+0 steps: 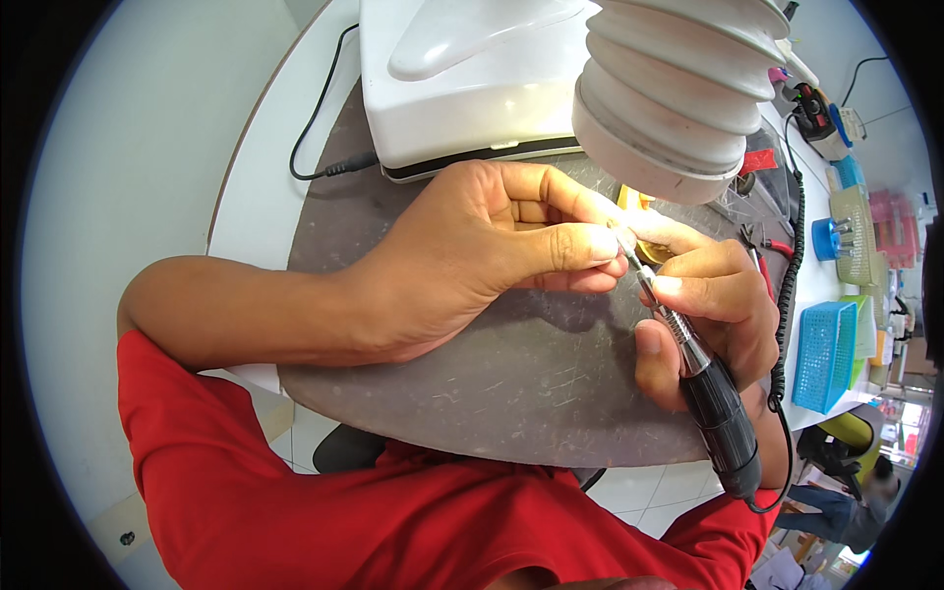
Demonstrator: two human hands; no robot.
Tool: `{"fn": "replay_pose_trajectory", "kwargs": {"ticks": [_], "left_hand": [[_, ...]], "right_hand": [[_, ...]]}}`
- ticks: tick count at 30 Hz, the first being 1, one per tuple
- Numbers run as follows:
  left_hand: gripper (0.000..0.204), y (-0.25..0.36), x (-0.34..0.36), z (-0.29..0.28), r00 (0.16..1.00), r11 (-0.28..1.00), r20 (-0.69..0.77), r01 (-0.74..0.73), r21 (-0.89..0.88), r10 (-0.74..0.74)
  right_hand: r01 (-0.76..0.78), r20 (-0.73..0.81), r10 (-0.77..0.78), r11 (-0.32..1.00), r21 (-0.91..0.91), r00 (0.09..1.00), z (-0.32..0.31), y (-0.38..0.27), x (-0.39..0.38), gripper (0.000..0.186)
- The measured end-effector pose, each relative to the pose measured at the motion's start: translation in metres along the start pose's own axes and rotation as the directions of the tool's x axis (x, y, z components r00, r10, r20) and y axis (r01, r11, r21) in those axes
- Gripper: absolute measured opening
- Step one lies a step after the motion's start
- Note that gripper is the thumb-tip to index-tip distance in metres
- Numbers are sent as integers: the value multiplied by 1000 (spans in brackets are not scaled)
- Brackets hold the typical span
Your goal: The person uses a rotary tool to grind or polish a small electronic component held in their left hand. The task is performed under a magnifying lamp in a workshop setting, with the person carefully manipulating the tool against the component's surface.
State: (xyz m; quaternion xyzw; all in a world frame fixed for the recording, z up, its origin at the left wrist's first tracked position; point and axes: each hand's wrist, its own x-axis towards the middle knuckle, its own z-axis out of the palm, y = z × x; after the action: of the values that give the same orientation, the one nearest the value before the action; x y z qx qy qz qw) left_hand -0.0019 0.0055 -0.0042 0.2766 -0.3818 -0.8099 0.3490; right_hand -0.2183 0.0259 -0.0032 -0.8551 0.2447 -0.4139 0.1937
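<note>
right of the frame's centre, the left hand [492, 241] pinches a tiny, half-hidden piece [619, 232], seemingly to steady it; the right hand [723, 285] grips a rotary handpiece [721, 418] pen-style, likely for control.

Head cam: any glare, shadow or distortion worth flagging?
Head view: glossy highlights on the white machine; head view: soft shadow on the grey surface below the left hand; head view, right side: background squeezed and tilted, bright patches washed out; corners black.
</note>
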Motion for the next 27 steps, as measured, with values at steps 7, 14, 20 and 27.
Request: {"fn": "replay_pose_trajectory", "kwargs": {"ticks": [7,14,20,27], "left_hand": [[13,-2,0,-4,1000,1000,-13,-3,0,3],[12,0,-1,-1,1000,1000,-15,-3,2,3],[12,1,-1,0,1000,1000,-22,10,10,-9],[12,1,-1,2,1000,1000,-23,8,11,-8]], "right_hand": [[5,-2,-5,1000,21,1000,2,4,1,27],[-28,19,27,999,19,999,0,-1,0,28],[-30,10,29,999,33,1000,1,0,0,27],[-35,-86,33,999,-17,996,3,-5,3,26]]}}
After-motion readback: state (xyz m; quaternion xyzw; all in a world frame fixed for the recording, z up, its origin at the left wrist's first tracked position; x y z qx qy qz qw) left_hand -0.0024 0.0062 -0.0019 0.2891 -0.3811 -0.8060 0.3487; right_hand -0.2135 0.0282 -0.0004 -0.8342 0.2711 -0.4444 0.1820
